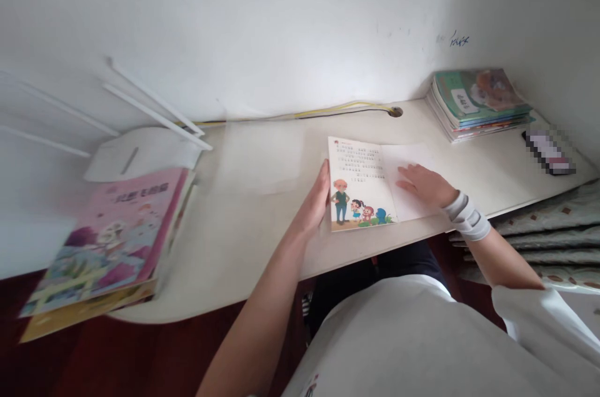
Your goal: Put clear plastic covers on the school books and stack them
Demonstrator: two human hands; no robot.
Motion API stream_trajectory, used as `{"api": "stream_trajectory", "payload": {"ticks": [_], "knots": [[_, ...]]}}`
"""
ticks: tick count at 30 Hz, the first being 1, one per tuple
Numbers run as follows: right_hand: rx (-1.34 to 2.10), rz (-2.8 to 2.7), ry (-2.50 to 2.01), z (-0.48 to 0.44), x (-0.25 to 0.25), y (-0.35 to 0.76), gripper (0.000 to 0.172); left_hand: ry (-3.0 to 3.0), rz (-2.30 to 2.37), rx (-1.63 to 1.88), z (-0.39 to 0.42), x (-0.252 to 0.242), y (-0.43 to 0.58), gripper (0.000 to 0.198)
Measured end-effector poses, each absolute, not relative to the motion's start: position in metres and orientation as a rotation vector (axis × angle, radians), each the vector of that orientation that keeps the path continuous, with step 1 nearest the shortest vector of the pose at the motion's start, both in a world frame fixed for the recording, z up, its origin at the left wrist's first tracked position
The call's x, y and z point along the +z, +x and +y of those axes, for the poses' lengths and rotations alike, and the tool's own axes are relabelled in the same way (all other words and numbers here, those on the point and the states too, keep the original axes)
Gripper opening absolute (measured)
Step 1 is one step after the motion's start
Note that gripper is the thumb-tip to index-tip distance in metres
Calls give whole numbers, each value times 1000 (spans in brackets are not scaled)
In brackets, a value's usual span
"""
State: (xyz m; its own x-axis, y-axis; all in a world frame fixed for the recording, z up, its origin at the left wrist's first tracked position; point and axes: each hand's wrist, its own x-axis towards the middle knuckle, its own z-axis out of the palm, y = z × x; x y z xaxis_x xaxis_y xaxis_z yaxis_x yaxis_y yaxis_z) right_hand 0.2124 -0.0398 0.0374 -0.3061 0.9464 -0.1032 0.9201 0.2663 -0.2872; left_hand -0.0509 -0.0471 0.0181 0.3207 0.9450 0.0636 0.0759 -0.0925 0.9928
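Observation:
An open booklet (359,197) lies on the white desk (253,216) in front of me. Its left page carries printed text and a cartoon of a person in a green vest with smaller figures; the right page (407,206) looks blank. My left hand (315,203) rests along the booklet's left edge, fingers stretched out and partly hidden by one another. Spread flat on the right page is my right hand (427,184), open, with a grey-white band (469,216) around the wrist.
A stack of books (482,100) stands at the back right, beside a phone (548,150) whose screen is blurred out. On the left, more books with a pink cover (117,228) lie near a white rack (150,106). Cables (328,110) run along the wall to a desk hole (396,112).

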Motion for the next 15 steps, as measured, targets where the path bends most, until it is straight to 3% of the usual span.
{"api": "stream_trajectory", "payload": {"ticks": [3,6,10,15], "knots": [[970,-2018,-1538,-34,54,237,62,1484,818,934,-50,45,-32,73],[1209,-1612,-1346,-35,68,265,68,1757,648,728,-55,67,-7,71],[986,-1541,-1444,-35,66,294,63,2108,1026,485,-58,59,15,67],[436,-2003,-1511,-39,38,268,49,2399,1354,157,-63,15,16,66]]}}
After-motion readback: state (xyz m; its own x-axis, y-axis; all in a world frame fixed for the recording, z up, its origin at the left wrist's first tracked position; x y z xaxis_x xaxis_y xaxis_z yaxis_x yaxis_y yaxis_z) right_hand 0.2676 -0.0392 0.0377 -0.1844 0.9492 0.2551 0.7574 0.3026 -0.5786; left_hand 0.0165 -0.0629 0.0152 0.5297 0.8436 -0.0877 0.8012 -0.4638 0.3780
